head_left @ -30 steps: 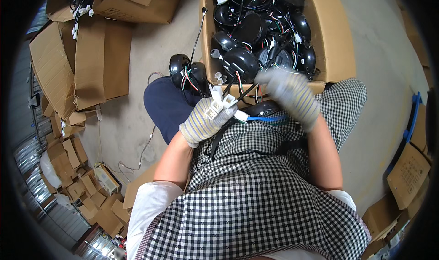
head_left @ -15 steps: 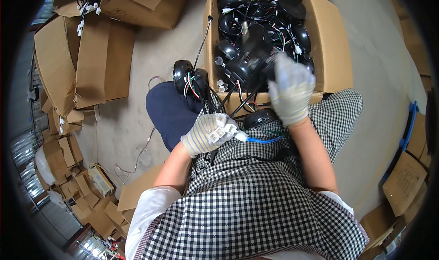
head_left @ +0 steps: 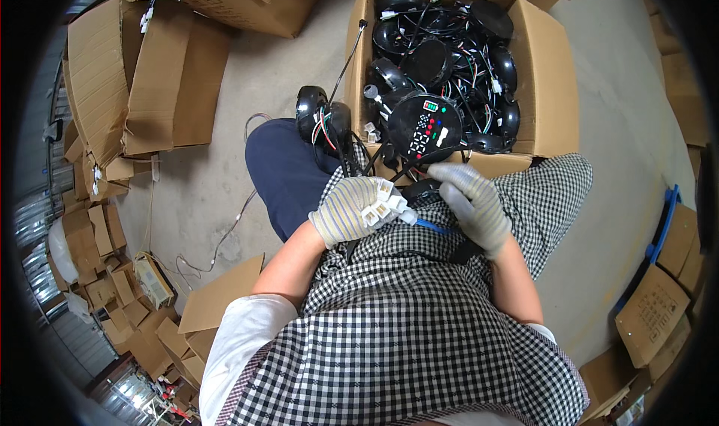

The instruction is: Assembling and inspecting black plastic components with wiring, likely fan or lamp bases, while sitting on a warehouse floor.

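box (head_left: 558,89) at upper right is full of black round gauges, so plenty left, looks early. one gauge (head_left: 425,129) sits lit face up at the box's near edge. left hand (head_left: 352,210) is closed on white plugs (head_left: 383,205) pointing right, mid frame. right hand (head_left: 473,205) is curled on the cable (head_left: 436,227), running left-right.

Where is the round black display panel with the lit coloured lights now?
In the head view, the round display panel lies at the near edge of the open cardboard box, just above the right hand.

A carton (head_left: 558,89) of round gauges (head_left: 425,126) stands before the lap; flattened cardboard (head_left: 142,81) lies left.
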`<move>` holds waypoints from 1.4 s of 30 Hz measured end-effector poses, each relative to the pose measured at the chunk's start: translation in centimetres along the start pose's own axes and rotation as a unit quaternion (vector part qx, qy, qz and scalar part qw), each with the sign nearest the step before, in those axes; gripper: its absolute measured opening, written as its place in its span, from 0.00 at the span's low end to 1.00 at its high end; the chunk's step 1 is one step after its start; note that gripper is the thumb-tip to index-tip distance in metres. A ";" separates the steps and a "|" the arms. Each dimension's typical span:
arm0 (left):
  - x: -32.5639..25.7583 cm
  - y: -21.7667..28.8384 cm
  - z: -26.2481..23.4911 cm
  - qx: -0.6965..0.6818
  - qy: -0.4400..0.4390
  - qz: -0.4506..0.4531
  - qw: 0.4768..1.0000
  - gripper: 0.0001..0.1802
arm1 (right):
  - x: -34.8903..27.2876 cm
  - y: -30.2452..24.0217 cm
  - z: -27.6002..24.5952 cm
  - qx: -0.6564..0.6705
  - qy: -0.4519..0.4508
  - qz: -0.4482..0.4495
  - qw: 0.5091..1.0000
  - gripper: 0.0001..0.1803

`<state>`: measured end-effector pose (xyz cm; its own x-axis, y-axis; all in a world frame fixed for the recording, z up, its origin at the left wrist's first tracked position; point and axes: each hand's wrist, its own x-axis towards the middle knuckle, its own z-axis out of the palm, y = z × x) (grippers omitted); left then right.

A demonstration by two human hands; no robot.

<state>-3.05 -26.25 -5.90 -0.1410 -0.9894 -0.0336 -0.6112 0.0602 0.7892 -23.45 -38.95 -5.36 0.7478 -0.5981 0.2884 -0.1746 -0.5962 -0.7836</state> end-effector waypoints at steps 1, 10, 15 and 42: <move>0.2 -0.1 0.1 0.002 0.010 0.015 1.000 0.10 | -0.2 -1.4 -0.9 0.153 -0.061 0.109 0.980 0.14; 3.4 -0.6 -6.3 0.233 0.176 0.011 0.956 0.08 | 0.5 -6.0 -5.1 0.086 -0.353 0.201 0.910 0.12; 5.9 0.9 -12.8 -0.314 0.450 -0.141 0.824 0.15 | -5.7 -3.0 -6.4 0.352 -0.248 0.056 0.901 0.13; 19.1 17.3 -34.7 -0.491 0.167 0.094 0.850 0.07 | -0.6 4.0 -4.6 0.550 -0.241 0.320 0.733 0.24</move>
<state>10.72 -48.70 28.43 0.1653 -0.9667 0.1955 0.3661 0.2442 0.8979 -27.60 -43.40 -6.10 0.9237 -0.1490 -0.3529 -0.1659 0.6747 -0.7192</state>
